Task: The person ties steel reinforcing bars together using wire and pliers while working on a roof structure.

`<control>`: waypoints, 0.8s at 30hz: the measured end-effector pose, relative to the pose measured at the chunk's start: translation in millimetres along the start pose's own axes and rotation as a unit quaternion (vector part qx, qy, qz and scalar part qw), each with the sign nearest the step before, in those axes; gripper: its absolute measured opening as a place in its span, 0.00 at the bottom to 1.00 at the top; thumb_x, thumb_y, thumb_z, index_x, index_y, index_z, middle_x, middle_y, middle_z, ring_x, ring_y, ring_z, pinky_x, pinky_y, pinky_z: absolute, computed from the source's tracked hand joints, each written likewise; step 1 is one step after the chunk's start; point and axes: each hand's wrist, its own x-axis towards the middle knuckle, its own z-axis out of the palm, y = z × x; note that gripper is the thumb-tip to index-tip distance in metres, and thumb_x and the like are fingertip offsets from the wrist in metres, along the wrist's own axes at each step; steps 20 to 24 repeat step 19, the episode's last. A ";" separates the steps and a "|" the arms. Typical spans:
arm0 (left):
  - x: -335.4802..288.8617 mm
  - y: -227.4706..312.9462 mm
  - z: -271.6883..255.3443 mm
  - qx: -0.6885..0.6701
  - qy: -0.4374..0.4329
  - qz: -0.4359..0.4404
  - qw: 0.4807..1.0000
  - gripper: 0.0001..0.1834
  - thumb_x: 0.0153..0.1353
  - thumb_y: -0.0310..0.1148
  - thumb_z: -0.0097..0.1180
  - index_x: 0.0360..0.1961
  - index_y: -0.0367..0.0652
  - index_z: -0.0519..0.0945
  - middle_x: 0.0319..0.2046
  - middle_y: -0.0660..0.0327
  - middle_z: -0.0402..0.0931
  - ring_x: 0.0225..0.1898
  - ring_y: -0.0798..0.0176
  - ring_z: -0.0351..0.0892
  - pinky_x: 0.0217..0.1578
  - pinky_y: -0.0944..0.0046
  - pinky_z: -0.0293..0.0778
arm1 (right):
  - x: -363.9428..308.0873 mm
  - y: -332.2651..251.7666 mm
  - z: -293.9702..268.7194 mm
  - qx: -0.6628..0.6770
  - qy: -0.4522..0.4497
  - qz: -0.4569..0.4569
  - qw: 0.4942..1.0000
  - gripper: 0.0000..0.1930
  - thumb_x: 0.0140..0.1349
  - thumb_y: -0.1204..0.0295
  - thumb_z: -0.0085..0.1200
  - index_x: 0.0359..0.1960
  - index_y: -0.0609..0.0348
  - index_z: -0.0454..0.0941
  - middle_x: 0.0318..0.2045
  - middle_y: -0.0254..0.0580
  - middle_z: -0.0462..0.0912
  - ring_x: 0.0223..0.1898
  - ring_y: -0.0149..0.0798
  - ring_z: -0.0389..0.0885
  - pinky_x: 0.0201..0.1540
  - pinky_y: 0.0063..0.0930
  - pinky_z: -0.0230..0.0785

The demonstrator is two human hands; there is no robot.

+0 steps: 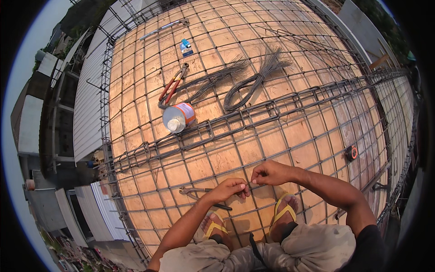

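My left hand [232,188] and my right hand [271,172] hang close together over the rebar grid [247,152], fingertips almost meeting. Both are closed, with thumb and fingers pinched. Whatever they hold, if anything, is too small to make out. Below and left of my left hand lie dark-handled pincers [192,191], partly hidden by that hand and wrist. Farther off, two bundles of thin tie wire [248,86] rest on the bars. Red-handled cutters [173,85] lie by the left bundle, next to a clear round bottle with an orange label [178,117].
A long rebar beam cage [244,120] crosses the grid, raised above the plywood [217,156]. At right sits an orange and black tape measure [351,153]. A blue and white packet [186,47] and long-handled cutters [164,28] lie far off. The deck drops away at left toward metal roofs [88,118].
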 end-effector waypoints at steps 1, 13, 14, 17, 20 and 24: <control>-0.5 -3.4 5.4 -0.064 -0.016 -0.011 0.998 0.15 0.73 0.38 0.49 0.39 0.35 0.78 0.27 0.63 0.77 0.31 0.70 0.76 0.38 0.67 0.73 | -2.1 5.5 2.5 0.023 -0.013 0.003 1.000 0.09 0.63 0.68 0.59 0.36 0.62 0.82 0.25 0.36 0.82 0.27 0.28 0.78 0.32 0.28 0.70; 12.3 -15.5 7.0 0.235 -0.013 0.021 0.972 0.11 0.68 0.35 0.55 0.38 0.37 0.82 0.26 0.58 0.82 0.30 0.61 0.81 0.33 0.60 0.73 | -4.0 22.6 14.7 -0.176 -0.113 -0.012 0.978 0.12 0.63 0.64 0.58 0.35 0.62 0.80 0.26 0.49 0.82 0.31 0.51 0.81 0.35 0.42 0.70; 11.9 -16.2 9.5 0.294 0.034 0.013 0.955 0.10 0.66 0.35 0.56 0.38 0.38 0.82 0.29 0.56 0.83 0.33 0.56 0.82 0.36 0.57 0.74 | -1.3 27.4 18.1 -0.212 -0.079 -0.021 0.974 0.12 0.63 0.64 0.57 0.34 0.62 0.80 0.26 0.50 0.82 0.32 0.53 0.81 0.35 0.44 0.70; 11.9 -12.2 17.4 0.363 0.099 0.000 0.927 0.10 0.64 0.35 0.56 0.39 0.40 0.83 0.33 0.49 0.83 0.39 0.45 0.82 0.39 0.52 0.75 | -0.5 30.5 20.1 -0.240 -0.031 -0.013 0.970 0.11 0.63 0.66 0.57 0.34 0.62 0.79 0.27 0.51 0.82 0.34 0.56 0.82 0.39 0.48 0.71; 12.4 -11.9 22.1 0.432 0.173 -0.017 0.885 0.10 0.63 0.36 0.58 0.40 0.42 0.83 0.33 0.50 0.84 0.39 0.47 0.84 0.40 0.53 0.76 | 1.0 34.9 21.7 -0.224 0.040 -0.005 0.974 0.11 0.62 0.66 0.58 0.34 0.62 0.79 0.29 0.53 0.83 0.35 0.57 0.82 0.39 0.47 0.71; 12.4 -11.9 22.1 0.432 0.173 -0.017 0.885 0.10 0.63 0.36 0.58 0.40 0.42 0.83 0.33 0.50 0.84 0.39 0.47 0.84 0.40 0.53 0.76 | 1.0 34.9 21.7 -0.224 0.040 -0.005 0.974 0.11 0.62 0.66 0.58 0.34 0.62 0.79 0.29 0.53 0.83 0.35 0.57 0.82 0.39 0.47 0.71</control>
